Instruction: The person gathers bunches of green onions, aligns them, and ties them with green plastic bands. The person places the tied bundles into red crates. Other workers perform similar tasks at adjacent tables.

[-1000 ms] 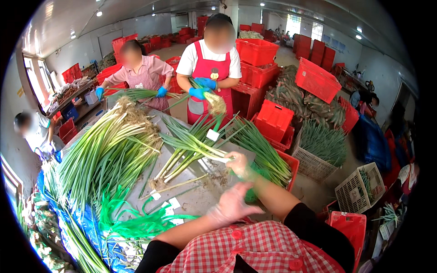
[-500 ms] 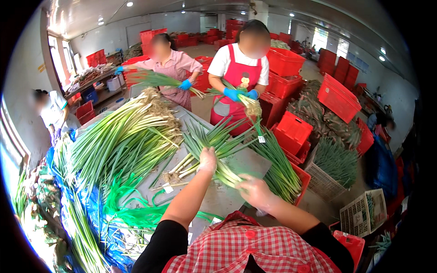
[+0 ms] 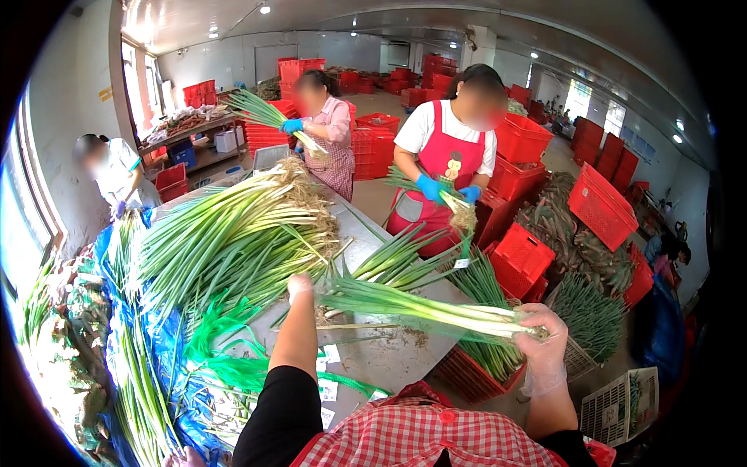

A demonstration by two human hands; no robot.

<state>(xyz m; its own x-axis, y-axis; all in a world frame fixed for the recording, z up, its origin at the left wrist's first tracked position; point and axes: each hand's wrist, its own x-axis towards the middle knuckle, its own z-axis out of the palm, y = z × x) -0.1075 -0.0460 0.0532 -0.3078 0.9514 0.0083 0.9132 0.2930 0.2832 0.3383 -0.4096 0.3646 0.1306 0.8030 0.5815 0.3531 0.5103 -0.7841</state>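
Observation:
My right hand (image 3: 542, 333), in a clear glove, is closed around the white root end of a bunch of green onions (image 3: 436, 313). The bunch hangs level over the table's right edge, its green leaves pointing left. My left hand (image 3: 299, 286), gloved too, reaches to the near edge of the big green onion pile (image 3: 226, 233); its fingers are hidden from me. Just beyond the held bunch, more green onions (image 3: 398, 263) lie on the metal table (image 3: 373, 362). Green plastic ties (image 3: 233, 354) with white tags (image 3: 328, 389) rest near my left forearm.
Across the table a person in a red apron (image 3: 443, 148) handles green onions; another in pink (image 3: 331, 140) holds a bunch. A red crate (image 3: 475, 377) of green onions stands by the table's right edge. At lower left is another hand (image 3: 185, 458).
My right hand has moved right and carries the bunch out level over the table edge. My left hand has let go of the bunch and moved left toward the pile.

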